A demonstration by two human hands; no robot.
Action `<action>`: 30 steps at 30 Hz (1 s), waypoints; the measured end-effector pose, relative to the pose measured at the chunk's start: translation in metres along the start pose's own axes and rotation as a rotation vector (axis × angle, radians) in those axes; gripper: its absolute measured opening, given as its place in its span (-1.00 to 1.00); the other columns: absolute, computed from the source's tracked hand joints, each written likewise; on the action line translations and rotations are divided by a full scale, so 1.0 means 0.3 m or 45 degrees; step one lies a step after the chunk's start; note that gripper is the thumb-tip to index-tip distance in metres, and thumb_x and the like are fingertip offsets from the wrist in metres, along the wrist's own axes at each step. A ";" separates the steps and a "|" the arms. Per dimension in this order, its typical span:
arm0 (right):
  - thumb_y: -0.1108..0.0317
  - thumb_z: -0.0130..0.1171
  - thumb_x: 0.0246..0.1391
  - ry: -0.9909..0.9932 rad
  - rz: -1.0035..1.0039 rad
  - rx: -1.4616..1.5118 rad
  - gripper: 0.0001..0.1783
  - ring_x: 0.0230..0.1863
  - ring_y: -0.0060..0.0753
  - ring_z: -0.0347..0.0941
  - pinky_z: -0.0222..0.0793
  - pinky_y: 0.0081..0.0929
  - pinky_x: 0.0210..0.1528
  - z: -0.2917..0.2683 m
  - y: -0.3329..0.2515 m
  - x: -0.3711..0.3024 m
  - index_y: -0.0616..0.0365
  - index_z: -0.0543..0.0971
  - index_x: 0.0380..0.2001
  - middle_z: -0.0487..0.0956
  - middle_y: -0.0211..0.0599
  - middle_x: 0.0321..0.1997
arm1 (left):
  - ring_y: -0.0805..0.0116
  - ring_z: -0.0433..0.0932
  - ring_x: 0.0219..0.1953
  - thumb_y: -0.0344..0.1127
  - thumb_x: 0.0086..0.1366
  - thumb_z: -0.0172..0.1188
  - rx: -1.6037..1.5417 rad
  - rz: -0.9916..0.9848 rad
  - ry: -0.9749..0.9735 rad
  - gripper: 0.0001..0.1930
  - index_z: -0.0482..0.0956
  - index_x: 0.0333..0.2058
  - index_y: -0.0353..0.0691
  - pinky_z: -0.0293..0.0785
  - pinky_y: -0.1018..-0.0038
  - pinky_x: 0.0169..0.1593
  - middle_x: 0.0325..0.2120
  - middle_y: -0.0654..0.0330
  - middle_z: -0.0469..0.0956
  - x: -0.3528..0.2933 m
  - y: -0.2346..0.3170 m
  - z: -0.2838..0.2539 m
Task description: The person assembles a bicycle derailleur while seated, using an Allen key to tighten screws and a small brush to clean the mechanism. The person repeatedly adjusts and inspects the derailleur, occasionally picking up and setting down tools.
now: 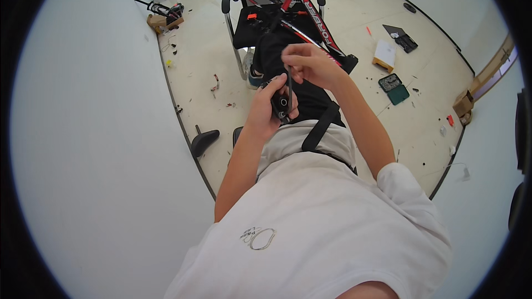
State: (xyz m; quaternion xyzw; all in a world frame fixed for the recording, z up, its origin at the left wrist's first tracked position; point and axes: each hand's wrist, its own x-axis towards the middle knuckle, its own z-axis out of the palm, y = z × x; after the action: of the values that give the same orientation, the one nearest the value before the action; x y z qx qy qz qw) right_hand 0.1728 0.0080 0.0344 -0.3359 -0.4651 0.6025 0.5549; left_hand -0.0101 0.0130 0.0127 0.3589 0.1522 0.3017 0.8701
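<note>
My left hand (265, 108) is closed around a small black part (279, 104) with a round, metal-rimmed hole. It is held above my lap, and its exact kind does not show. Above it and to the right, my right hand (313, 65) has its fingers bent in a pinch. They meet the upper end of a thin dark rod (290, 84), which runs down beside the black part and my left thumb. Fingers hide parts of both pieces. Just beyond my hands, a black, red and white bicycle frame (318, 25) rests on a black chair (244, 33).
A bicycle saddle (205, 142) lies on the floor at the left. To the right are an open green tool case (397, 95), a white-and-yellow box (384, 55) and a black case (406, 43). Cardboard boxes (463, 103) stand by the right wall; small parts lie scattered.
</note>
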 end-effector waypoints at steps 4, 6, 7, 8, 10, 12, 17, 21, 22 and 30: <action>0.33 0.29 0.06 -0.034 0.051 -0.257 -0.75 -0.69 -0.61 0.34 0.18 -0.67 -0.62 0.064 -0.034 0.102 0.31 0.57 -0.29 0.43 -0.45 -0.68 | 0.38 0.29 -0.61 -0.13 0.42 -0.12 -0.078 0.077 -0.020 -0.70 0.26 -0.48 -0.13 0.25 0.47 -0.54 -0.70 0.16 0.34 0.002 0.028 -0.028; 0.32 0.31 0.03 -0.022 0.059 -0.356 -0.71 -0.68 -0.62 0.33 0.16 -0.67 -0.63 0.117 -0.065 0.126 0.34 0.58 -0.26 0.44 -0.44 -0.68 | 0.38 0.28 -0.59 -0.16 0.40 -0.13 -0.151 0.119 -0.072 -0.73 0.27 -0.48 -0.14 0.24 0.47 -0.53 -0.68 0.14 0.35 0.002 0.050 -0.056; 0.32 0.33 0.01 -0.011 0.060 -0.406 -0.68 -0.68 -0.62 0.33 0.15 -0.67 -0.63 0.136 -0.076 0.134 0.35 0.58 -0.25 0.44 -0.44 -0.68 | 0.37 0.28 -0.58 -0.16 0.39 -0.14 -0.176 0.135 -0.053 -0.73 0.27 -0.47 -0.14 0.24 0.46 -0.52 -0.68 0.14 0.34 0.000 0.051 -0.056; 0.31 0.35 -0.03 0.004 0.053 -0.448 -0.64 -0.68 -0.64 0.33 0.19 -0.69 -0.61 0.148 -0.079 0.145 0.38 0.59 -0.24 0.45 -0.43 -0.68 | 0.36 0.28 -0.58 -0.17 0.39 -0.14 -0.200 0.151 -0.035 -0.74 0.28 -0.47 -0.15 0.24 0.46 -0.52 -0.68 0.14 0.34 -0.004 0.054 -0.051; 0.32 0.35 -0.04 -0.010 0.005 -0.527 -0.65 -0.68 -0.65 0.33 0.24 -0.70 -0.59 0.189 -0.076 0.166 0.39 0.59 -0.25 0.47 -0.42 -0.67 | 0.34 0.29 -0.56 -0.16 0.38 -0.13 -0.251 0.165 -0.038 -0.74 0.29 -0.46 -0.15 0.24 0.44 -0.51 -0.67 0.13 0.35 -0.005 0.054 -0.055; 0.33 0.35 -0.07 -0.074 -0.051 -0.660 -0.64 -0.65 -0.67 0.37 0.31 -0.73 -0.54 0.217 -0.072 0.182 0.42 0.60 -0.27 0.50 -0.39 -0.63 | 0.33 0.30 -0.55 -0.15 0.36 -0.11 -0.298 0.153 -0.088 -0.75 0.30 -0.45 -0.16 0.24 0.43 -0.50 -0.65 0.11 0.37 0.010 0.033 -0.072; 0.28 0.32 -0.07 -0.302 -0.491 -1.265 -0.80 -0.53 -0.54 0.37 0.33 -0.52 -0.43 0.371 -0.088 0.112 0.14 0.69 -0.36 0.57 -0.36 -0.51 | 0.33 0.37 -0.52 -0.14 0.32 -0.03 -0.227 0.176 -0.016 -0.77 0.32 -0.38 -0.16 0.32 0.41 -0.44 -0.55 0.12 0.45 0.024 -0.046 -0.096; 0.35 0.29 -0.04 -0.583 -0.764 -1.445 -0.88 -0.48 -0.39 0.42 0.33 -0.44 -0.42 0.447 -0.062 -0.030 0.11 0.66 -0.39 0.52 -0.39 -0.48 | 0.36 0.30 -0.54 -0.10 0.31 0.03 -0.272 0.199 0.206 -0.71 0.29 -0.48 -0.16 0.28 0.45 -0.47 -0.61 0.16 0.40 0.016 -0.053 -0.081; 0.37 0.28 -0.04 -0.626 -0.823 -1.495 -0.90 -0.47 -0.36 0.43 0.34 -0.42 -0.42 0.445 -0.050 -0.065 0.10 0.66 -0.40 0.50 -0.39 -0.48 | 0.37 0.29 -0.55 -0.11 0.30 0.03 -0.297 0.122 0.169 -0.70 0.29 -0.52 -0.16 0.28 0.47 -0.48 -0.63 0.17 0.37 0.025 -0.022 -0.085; 0.49 0.28 -0.04 -0.515 -0.703 -1.246 -0.91 -0.50 -0.43 0.55 0.41 -0.55 -0.46 0.322 -0.049 -0.262 0.17 0.64 -0.39 0.59 -0.37 -0.49 | 0.42 0.21 -0.57 -0.23 0.29 -0.01 -0.681 0.105 0.012 -0.72 0.25 -0.56 -0.20 0.26 0.53 -0.51 -0.66 0.21 0.26 0.006 0.116 -0.133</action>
State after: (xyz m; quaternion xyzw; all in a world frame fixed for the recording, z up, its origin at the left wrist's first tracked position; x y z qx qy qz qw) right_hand 0.1014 -0.0880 0.0723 -0.2979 -0.8552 0.2036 0.3720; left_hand -0.0424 0.0548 0.0099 0.1207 0.0566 0.3680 0.9202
